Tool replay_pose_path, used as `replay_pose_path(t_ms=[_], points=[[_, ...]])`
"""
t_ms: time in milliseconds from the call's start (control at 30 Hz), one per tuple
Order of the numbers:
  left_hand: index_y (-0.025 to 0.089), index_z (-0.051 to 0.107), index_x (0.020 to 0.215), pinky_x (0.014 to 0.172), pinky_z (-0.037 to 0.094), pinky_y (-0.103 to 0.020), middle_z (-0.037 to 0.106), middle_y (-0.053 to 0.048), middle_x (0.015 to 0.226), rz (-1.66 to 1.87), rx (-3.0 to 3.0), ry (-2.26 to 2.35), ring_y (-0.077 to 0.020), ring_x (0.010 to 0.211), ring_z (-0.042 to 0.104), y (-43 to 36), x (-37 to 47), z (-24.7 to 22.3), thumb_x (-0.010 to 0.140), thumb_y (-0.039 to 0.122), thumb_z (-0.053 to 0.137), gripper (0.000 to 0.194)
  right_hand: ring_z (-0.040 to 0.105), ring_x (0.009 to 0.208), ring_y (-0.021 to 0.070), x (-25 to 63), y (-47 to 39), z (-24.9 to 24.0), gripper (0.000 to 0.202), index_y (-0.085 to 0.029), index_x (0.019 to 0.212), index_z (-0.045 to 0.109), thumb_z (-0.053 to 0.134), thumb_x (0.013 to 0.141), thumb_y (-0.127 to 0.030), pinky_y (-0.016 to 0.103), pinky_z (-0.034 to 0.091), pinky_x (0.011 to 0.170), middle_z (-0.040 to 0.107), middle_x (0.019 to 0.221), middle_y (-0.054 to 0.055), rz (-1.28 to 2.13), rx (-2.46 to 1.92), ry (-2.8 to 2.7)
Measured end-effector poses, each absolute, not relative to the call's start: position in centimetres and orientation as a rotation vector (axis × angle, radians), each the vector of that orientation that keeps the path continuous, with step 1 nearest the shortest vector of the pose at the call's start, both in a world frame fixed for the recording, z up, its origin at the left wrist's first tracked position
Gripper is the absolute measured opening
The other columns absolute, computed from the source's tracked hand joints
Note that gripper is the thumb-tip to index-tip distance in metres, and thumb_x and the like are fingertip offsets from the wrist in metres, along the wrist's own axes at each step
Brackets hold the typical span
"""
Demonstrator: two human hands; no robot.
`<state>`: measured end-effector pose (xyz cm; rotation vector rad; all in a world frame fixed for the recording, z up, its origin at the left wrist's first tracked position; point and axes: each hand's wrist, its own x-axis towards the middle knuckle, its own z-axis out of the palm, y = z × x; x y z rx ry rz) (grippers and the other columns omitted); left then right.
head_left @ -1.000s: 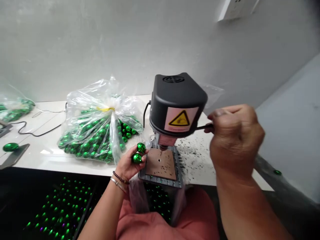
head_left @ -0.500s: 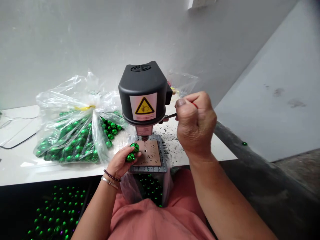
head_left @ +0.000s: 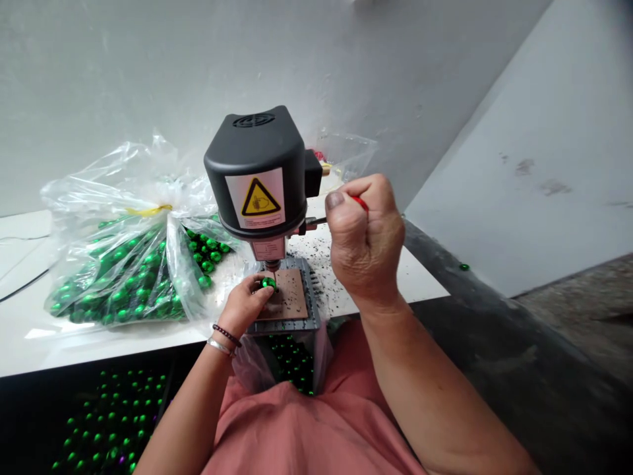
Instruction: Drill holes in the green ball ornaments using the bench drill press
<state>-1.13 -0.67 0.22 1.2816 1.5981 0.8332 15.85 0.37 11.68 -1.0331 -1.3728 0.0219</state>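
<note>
A black bench drill [head_left: 254, 152] with a yellow warning triangle stands on the table's front edge. My right hand [head_left: 366, 241] is closed round the red-tipped end of its lever [head_left: 318, 221]. Beneath the drill bit, my left hand [head_left: 246, 303] pinches a shiny green ball [head_left: 268, 284] between thumb and fingers, over the brown plate [head_left: 291, 293] on the drill's base. Whether a second ball is inside this hand cannot be seen.
On the white table [head_left: 30, 336], a tied clear bag [head_left: 113, 270] of green balls lies at left. Black shavings lie right of the drill. More green balls [head_left: 106, 422] fill dark containers below. One ball [head_left: 463, 267] is at far right.
My left hand has brought one green ball under the drill bit; the second ball no longer shows. My right hand stays on the lever. The view has shifted, moving the drill leftwards in the picture.
</note>
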Motion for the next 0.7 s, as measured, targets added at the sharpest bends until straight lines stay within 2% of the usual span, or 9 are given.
replay_pose_path(t_ms=[133,300,533,700], points=[[0.021,0.064,0.103,0.063,0.047,-0.024,0.069,-0.002,0.084,0.772,1.488,1.704,-0.0142,0.067,0.060,-0.6,-0.9,0.5,0.071,0.028,0.058,0.033,0.041,0.054,0.0022,15.9,0.4,11.5,0.029,-0.020,0.077,0.047,0.035,0.086,-0.045,0.019,0.038,0.053,0.043,0.062,-0.005,0.021,-1.032,-1.377],[0.022,0.065,0.106,0.078,0.046,-0.029,0.070,-0.001,0.089,0.631,1.657,1.770,-0.0188,0.083,0.062,-0.7,-0.7,1.1,0.075,0.029,0.055,0.034,0.042,0.056,0.0017,16.0,0.3,11.5,0.027,-0.019,0.077,0.047,0.036,0.086,-0.042,0.019,0.038,0.054,0.045,0.064,-0.005,0.013,-1.034,-1.381],[0.023,0.065,0.105,0.083,0.043,-0.030,0.069,-0.005,0.102,0.584,1.838,1.742,-0.0234,0.097,0.061,-0.5,-0.6,1.2,0.077,0.028,0.055,0.031,0.042,0.055,0.0018,15.9,0.2,11.4,0.028,-0.020,0.077,0.047,0.035,0.086,-0.043,0.019,0.039,0.053,0.043,0.063,-0.005,0.024,-1.048,-1.384],[0.023,0.062,0.107,0.078,0.044,-0.031,0.069,-0.007,0.098,0.429,1.950,1.758,-0.0249,0.093,0.062,-0.5,-0.4,1.4,0.081,0.030,0.049,0.030,0.041,0.056,0.0025,15.9,0.0,11.4,0.029,-0.019,0.077,0.047,0.035,0.086,-0.044,0.019,0.038,0.053,0.043,0.063,-0.004,0.005,-1.072,-1.376]])
